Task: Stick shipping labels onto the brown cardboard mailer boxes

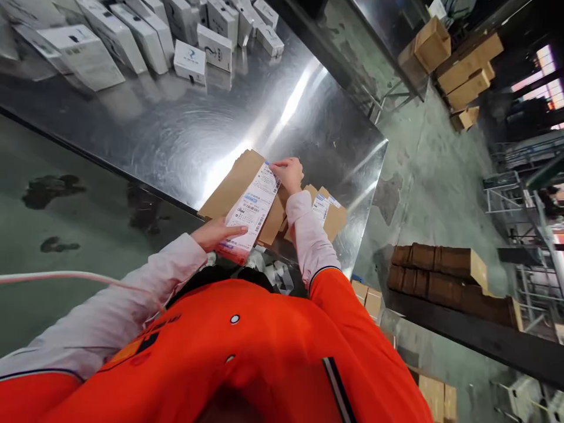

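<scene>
A long white shipping label (pixel 253 208) lies along a flat brown cardboard box (pixel 233 185) at the near edge of a shiny metal table (pixel 229 117). My left hand (pixel 215 233) rests flat on the label's near end, fingers stretched out. My right hand (pixel 289 174) pinches the label's far end against the box. A second brown box with its own label (pixel 328 212) lies just right of my right forearm.
Several white product boxes (pixel 145 35) stand in rows at the table's far side. Brown cartons (pixel 458 64) are stacked on the floor beyond the table, and more dark cartons (pixel 440 270) sit on a low rack to the right. Paper scraps (pixel 277 275) lie below the table's edge.
</scene>
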Motion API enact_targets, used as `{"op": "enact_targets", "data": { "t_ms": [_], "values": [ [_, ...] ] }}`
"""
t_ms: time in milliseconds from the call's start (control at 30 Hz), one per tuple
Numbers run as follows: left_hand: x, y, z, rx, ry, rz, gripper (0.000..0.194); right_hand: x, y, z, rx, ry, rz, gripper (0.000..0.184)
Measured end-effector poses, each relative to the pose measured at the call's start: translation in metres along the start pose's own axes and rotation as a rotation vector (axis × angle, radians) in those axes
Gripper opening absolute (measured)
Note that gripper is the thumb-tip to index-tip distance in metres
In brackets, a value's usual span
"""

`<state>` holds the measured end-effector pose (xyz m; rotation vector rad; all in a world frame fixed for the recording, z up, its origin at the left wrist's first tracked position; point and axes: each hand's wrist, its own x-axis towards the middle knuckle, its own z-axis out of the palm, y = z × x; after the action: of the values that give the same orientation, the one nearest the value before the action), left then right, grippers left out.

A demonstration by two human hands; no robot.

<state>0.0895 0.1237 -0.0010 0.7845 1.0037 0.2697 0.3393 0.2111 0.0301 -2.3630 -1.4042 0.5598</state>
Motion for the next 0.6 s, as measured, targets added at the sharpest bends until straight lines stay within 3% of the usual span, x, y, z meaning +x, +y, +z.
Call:
{"op": "enact_targets", "data": {
  "t_ms": [133,233,300,400,500,533,567,600],
  "values": [
    [-0.023,-0.034,-0.013,0.073,0.016,-0.098,0.053,-0.008,-0.004,0.004,-0.124,0.063,-0.016,0.054],
    [-0.055,-0.059,-0.034,0.135,0.004,-0.149,0.049,-0.023,-0.013,0.019,-0.253,0.004,-0.251,0.064],
    [-0.071,-0.059,-0.049,0.166,-0.011,-0.185,0.049,-0.04,-0.019,0.034,-0.307,-0.064,-0.381,0.066],
    [-0.07,-0.028,-0.061,0.174,0.095,-0.093,0.054,-0.075,-0.022,0.053,-0.345,-0.109,-0.44,0.073],
    [-0.036,0.021,-0.052,0.19,0.328,0.162,0.056,-0.119,-0.008,0.059,-0.302,-0.284,-0.707,0.062],
    [-0.021,0.035,-0.046,0.22,0.372,0.225,0.053,-0.133,-0.001,0.059,-0.264,-0.299,-0.728,0.058],
    [-0.007,0.048,-0.04,0.266,0.395,0.275,0.049,-0.146,0.007,0.059,-0.216,-0.254,-0.652,0.056],
    [0.007,0.058,-0.034,0.315,0.398,0.317,0.045,-0.157,0.014,0.06,-0.154,-0.164,-0.488,0.057]
  ]
}}
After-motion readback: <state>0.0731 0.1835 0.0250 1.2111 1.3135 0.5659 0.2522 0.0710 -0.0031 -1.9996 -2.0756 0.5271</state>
